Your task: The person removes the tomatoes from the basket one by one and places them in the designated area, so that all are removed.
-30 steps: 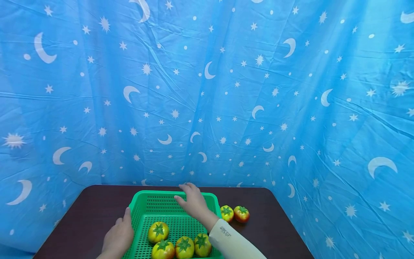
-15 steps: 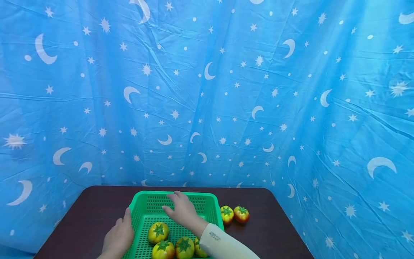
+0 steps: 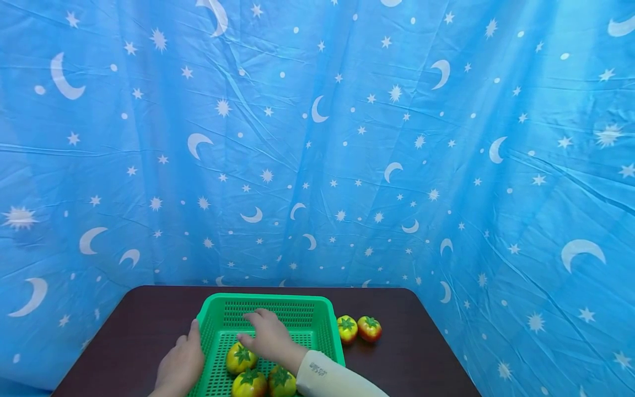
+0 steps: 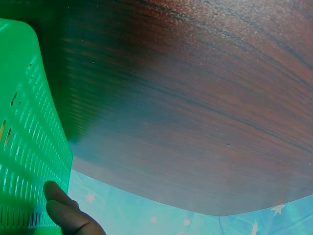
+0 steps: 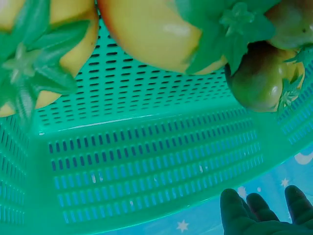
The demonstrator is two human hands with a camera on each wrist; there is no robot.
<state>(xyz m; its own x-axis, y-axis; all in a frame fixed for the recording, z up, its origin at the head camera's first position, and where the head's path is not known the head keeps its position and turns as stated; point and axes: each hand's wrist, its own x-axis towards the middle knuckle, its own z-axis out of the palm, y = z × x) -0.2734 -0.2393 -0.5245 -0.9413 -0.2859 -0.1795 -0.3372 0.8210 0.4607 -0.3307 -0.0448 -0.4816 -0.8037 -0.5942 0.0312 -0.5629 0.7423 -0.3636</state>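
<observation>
A green slotted plastic basket (image 3: 268, 298) stands on the table, with several yellow-green tomatoes (image 3: 241, 358) with star-shaped green leaves at its near end. My left hand (image 3: 181, 361) lies at the basket's left side; in the left wrist view its fingers touch the outer wall. My right hand (image 3: 270, 336) is over the inside of the basket, fingers spread and nothing in them, just behind and right of the rearmost tomato. The right forearm covers part of the near right of the basket. Close tomatoes (image 5: 146, 34) fill the top of the right wrist view.
Two more red-and-yellow tomatoes (image 3: 369, 329) sit side by side on the dark wooden table (image 3: 407, 353), right of the basket. A blue curtain (image 3: 317, 165) with white moons and stars hangs behind the table and along its right side.
My right hand has come from the basket's far right rim leftward and nearer, over the inside. Its sleeve now hides the rightmost tomato. The left hand and the basket stay put.
</observation>
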